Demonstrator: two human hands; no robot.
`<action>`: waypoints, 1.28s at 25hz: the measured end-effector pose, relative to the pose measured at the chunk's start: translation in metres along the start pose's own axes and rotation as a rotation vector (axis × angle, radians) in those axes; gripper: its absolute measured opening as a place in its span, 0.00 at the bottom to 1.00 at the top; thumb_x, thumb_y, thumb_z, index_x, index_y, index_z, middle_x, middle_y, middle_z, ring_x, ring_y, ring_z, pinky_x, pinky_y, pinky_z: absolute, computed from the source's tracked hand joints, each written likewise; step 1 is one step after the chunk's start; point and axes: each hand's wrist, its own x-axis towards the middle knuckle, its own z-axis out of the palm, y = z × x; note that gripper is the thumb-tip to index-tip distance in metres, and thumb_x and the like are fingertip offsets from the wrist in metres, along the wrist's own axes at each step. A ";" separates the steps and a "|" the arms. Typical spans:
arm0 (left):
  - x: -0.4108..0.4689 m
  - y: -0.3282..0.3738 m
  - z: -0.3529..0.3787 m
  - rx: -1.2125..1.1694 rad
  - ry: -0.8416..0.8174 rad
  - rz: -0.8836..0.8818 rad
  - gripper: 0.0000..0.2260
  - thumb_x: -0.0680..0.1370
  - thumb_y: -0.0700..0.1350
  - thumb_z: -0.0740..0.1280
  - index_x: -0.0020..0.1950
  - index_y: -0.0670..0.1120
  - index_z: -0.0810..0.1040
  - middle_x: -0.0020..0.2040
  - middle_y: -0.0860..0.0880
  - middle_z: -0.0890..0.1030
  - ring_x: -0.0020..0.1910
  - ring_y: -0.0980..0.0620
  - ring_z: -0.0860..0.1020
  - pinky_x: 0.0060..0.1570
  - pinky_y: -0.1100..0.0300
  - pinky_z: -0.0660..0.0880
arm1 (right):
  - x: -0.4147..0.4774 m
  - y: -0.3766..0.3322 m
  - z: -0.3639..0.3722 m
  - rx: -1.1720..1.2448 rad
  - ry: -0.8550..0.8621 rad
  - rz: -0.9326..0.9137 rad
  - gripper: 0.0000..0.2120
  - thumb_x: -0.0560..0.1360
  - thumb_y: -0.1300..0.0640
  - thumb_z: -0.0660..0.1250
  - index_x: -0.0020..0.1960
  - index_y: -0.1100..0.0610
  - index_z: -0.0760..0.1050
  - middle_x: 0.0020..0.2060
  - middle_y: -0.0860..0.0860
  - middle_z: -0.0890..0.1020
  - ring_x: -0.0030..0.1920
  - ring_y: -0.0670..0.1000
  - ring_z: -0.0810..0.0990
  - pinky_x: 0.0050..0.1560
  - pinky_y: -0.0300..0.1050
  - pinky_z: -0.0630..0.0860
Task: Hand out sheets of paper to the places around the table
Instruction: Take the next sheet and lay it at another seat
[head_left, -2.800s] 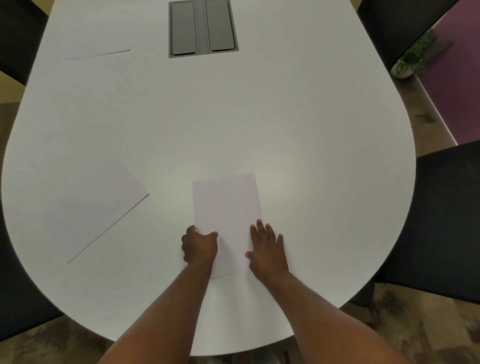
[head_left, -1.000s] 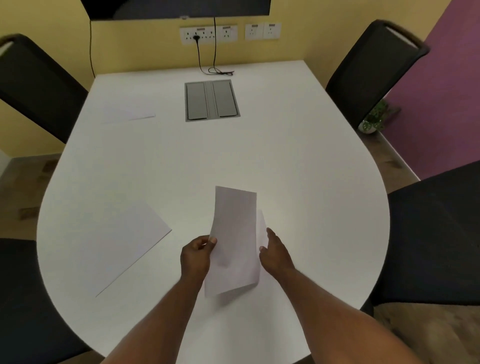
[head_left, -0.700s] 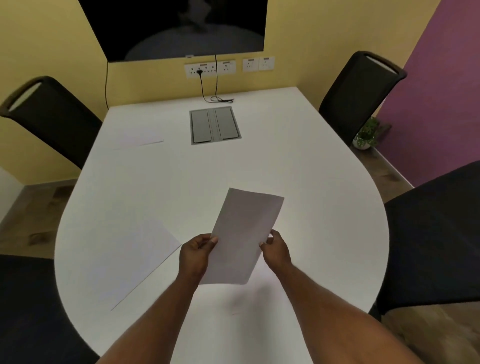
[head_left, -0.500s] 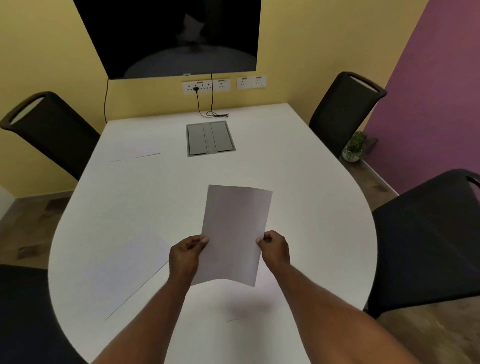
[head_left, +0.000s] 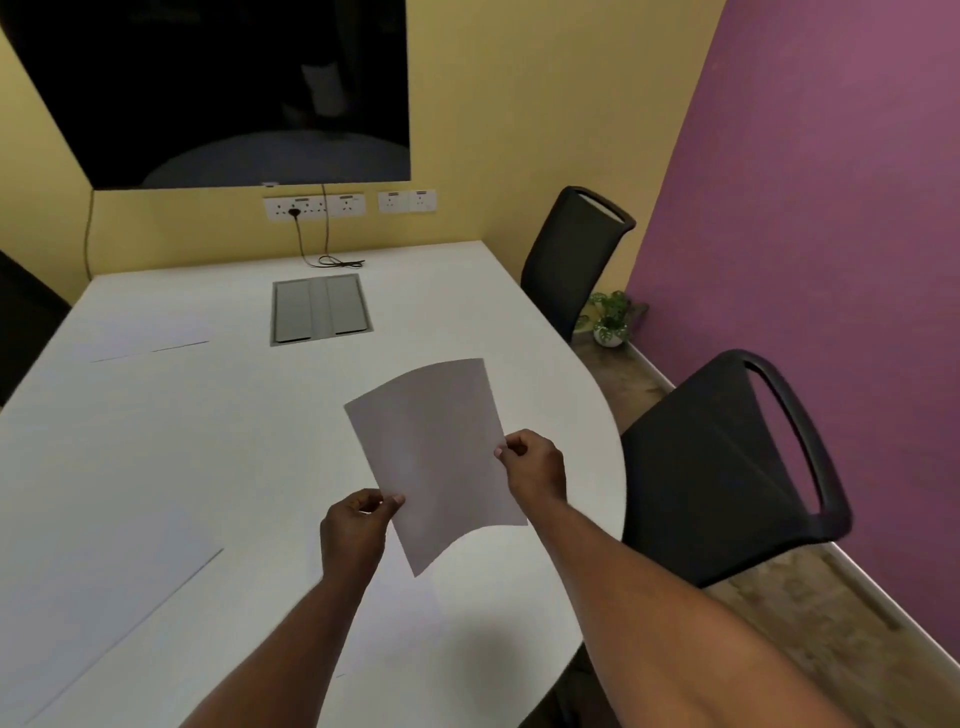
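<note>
Both hands are being kept on one sheet of paper (head_left: 439, 457), which is being held in the air above the white table (head_left: 218, 447). Its left edge near the lower corner is being pinched between thumb and fingers by the left hand (head_left: 356, 530), and its right edge is being pinched the same way by the right hand (head_left: 535, 465). The sheet is being bowed slightly and tilted, with its top leaning to the right.

Compared with half a second ago, the sheet is being carried further right, toward the rounded edge of the table beside the near black chair (head_left: 727, 467), and the right hand is being held higher than the left, where the two were level before. The view is being turned rightward as well, so more of the purple wall (head_left: 831, 208) is being shown.

Another sheet (head_left: 104, 597) is lying flat on the table at the near left, and a third (head_left: 145, 338) is lying at the far left, both where they were earlier. What seems to be one more sheet (head_left: 400, 613) is lying on the table just under the held one, though its outline is faint. A grey cable hatch (head_left: 321, 310) is set into the table's middle, and a second black chair (head_left: 571, 254) is standing at the far right side.
</note>
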 end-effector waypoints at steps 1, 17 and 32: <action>-0.009 0.004 0.022 0.005 0.008 -0.005 0.04 0.72 0.51 0.77 0.41 0.51 0.86 0.38 0.52 0.85 0.37 0.47 0.82 0.42 0.54 0.77 | 0.008 0.006 -0.019 0.002 -0.007 -0.014 0.03 0.75 0.58 0.72 0.43 0.51 0.81 0.39 0.44 0.84 0.42 0.46 0.82 0.39 0.38 0.74; -0.098 0.068 0.281 -0.013 0.181 -0.094 0.10 0.70 0.56 0.76 0.39 0.51 0.83 0.34 0.53 0.84 0.37 0.48 0.84 0.46 0.52 0.79 | 0.154 0.081 -0.222 -0.123 -0.130 -0.213 0.07 0.73 0.60 0.74 0.50 0.52 0.82 0.43 0.47 0.85 0.45 0.49 0.83 0.49 0.51 0.83; -0.022 0.064 0.362 -0.077 0.477 -0.261 0.09 0.72 0.52 0.77 0.45 0.48 0.83 0.39 0.52 0.85 0.41 0.46 0.84 0.50 0.52 0.79 | 0.301 0.069 -0.172 -0.362 -0.473 -0.379 0.07 0.76 0.59 0.72 0.53 0.52 0.80 0.47 0.49 0.83 0.47 0.51 0.81 0.50 0.49 0.82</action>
